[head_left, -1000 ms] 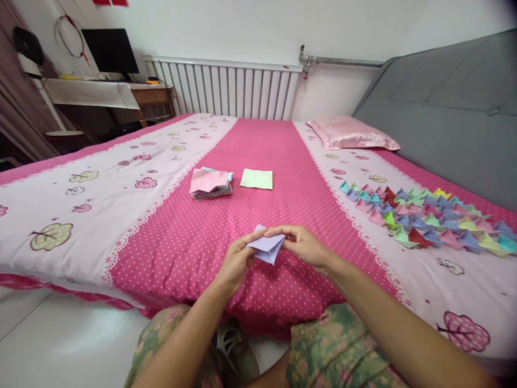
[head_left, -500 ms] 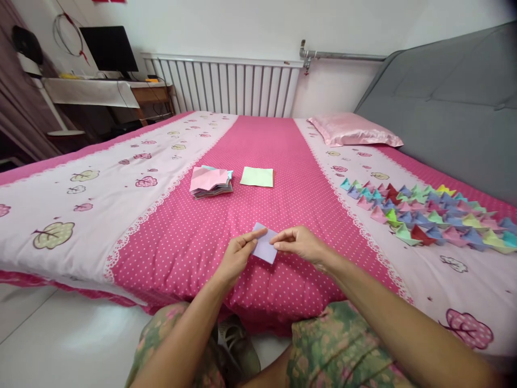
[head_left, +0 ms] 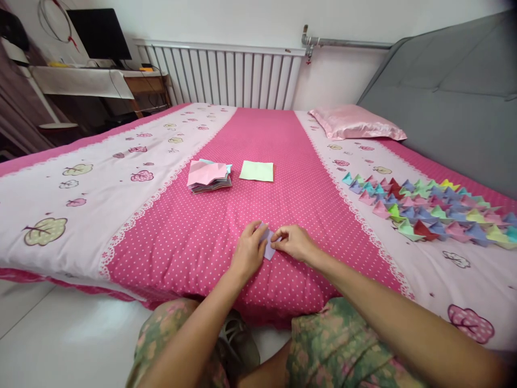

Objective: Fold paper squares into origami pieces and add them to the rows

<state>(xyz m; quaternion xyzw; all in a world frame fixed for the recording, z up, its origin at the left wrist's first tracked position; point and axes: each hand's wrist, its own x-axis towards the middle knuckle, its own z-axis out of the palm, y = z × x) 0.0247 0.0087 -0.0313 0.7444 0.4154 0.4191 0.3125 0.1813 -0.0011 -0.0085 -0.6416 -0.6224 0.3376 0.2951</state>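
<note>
A small folded lilac paper [head_left: 268, 246] lies on the pink dotted bedspread [head_left: 258, 215] near the bed's front edge. My left hand [head_left: 249, 251] presses down on its left part with the fingers over it. My right hand [head_left: 293, 243] pinches its right edge between thumb and fingers. Most of the paper is hidden under the two hands.
A stack of coloured paper sheets [head_left: 209, 175] and a single green sheet [head_left: 257, 171] lie farther back on the spread. Several folded paper pieces in rows [head_left: 424, 210] cover the right side. A pink pillow [head_left: 355, 123] and grey headboard [head_left: 452, 102] stand at the right.
The lilac paper was held open in the air between both hands; it has been flattened and lowered onto the bedspread, and both hands now press it there.
</note>
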